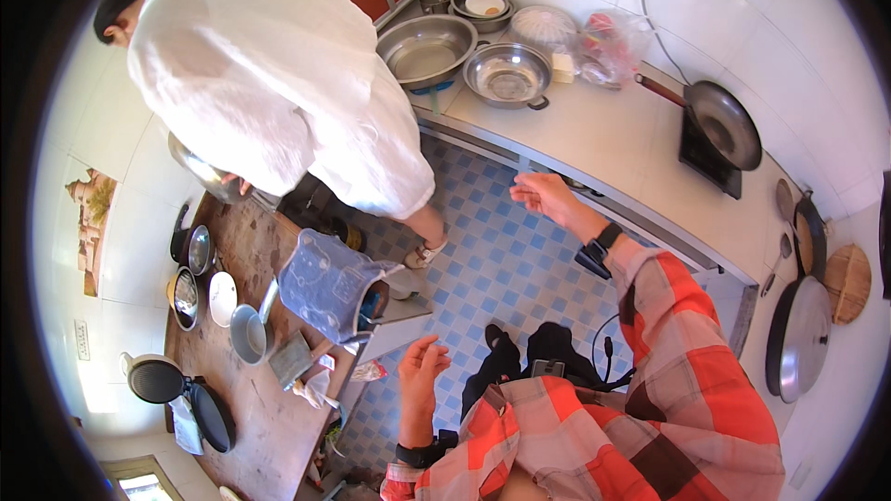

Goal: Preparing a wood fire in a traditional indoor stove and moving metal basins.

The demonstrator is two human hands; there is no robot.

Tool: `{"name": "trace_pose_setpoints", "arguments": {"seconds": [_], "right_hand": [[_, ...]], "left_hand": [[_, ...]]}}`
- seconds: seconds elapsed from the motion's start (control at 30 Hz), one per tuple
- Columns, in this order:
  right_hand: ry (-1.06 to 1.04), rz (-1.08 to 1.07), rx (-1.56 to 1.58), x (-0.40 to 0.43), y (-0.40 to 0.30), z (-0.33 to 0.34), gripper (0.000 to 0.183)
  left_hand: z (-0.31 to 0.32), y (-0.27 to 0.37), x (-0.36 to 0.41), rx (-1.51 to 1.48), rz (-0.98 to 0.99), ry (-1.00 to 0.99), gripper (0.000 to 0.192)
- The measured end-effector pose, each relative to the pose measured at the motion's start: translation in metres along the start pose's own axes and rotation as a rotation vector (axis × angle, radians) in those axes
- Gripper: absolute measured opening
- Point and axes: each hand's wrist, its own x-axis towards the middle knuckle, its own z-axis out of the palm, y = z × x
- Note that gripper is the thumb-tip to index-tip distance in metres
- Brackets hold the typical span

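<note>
Both of my hands are raised over the blue-and-white tiled floor [480,250] and hold nothing. My left hand [422,379], fingers apart and a little bent, is near the edge of the wooden table [257,424]. A blue patterned cloth [330,285] hangs over something at that table's corner, beyond the hand. My right hand [546,198] reaches forward with its fingers slightly spread, near the front edge of the pale counter [605,132]. Two steel basins, one wide [428,49] and one smaller with a handle [508,76], stand on the counter beyond it.
A person in white [278,69] bends at the upper left, one hand at a metal pan [209,170]. The table bears a saucepan [249,335], a cleaver [292,360] and an open electric pan [212,417]. A wok [724,125] stands on the counter; a lidded pan [800,341] is at right.
</note>
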Motion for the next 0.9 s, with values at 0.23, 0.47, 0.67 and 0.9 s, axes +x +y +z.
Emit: {"name": "trace_pose_setpoints", "arguments": {"seconds": [0.23, 0.47, 0.67, 0.9], "right_hand": [[0.006, -0.029, 0.171, 0.191, -0.047, 0.029, 0.021], [0.188, -0.021, 0.232, 0.36, -0.095, 0.042, 0.029], [0.254, -0.001, 0.374, 0.435, -0.095, 0.058, 0.023], [0.439, 0.113, 0.362, 0.468, -0.096, 0.059, 0.015]], "left_hand": [[0.047, 0.062, 0.107, 0.054, -0.004, -0.04, 0.02], [0.107, 0.111, 0.204, 0.036, 0.023, 0.069, 0.022], [0.154, 0.148, 0.267, 0.022, 0.033, 0.079, 0.023], [0.163, 0.166, 0.31, 0.045, 0.044, 0.042, 0.022]]}}
